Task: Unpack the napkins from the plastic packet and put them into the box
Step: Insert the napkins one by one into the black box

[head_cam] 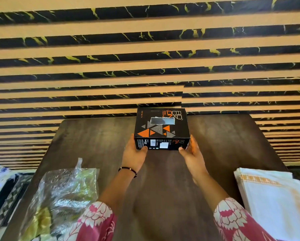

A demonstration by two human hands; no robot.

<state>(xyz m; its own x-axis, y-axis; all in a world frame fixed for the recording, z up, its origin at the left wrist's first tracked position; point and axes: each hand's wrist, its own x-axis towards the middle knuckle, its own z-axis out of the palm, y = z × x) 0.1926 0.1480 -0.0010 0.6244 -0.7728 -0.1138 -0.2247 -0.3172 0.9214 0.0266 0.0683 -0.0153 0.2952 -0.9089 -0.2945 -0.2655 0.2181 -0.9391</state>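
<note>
While both hands clamp black box [161, 129] ends, left grip [134, 153], right grip [191, 153]: plastic packet [62, 193] left, folded white napkins [274, 199] right on tabletop [97, 136]; "INFINITY" legible.

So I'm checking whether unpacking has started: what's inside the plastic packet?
Through the crinkled plastic packet, yellow-green folded material shows, probably the napkins. Glare hides how many. Both hands, left hand and right hand, are on the box.
</note>
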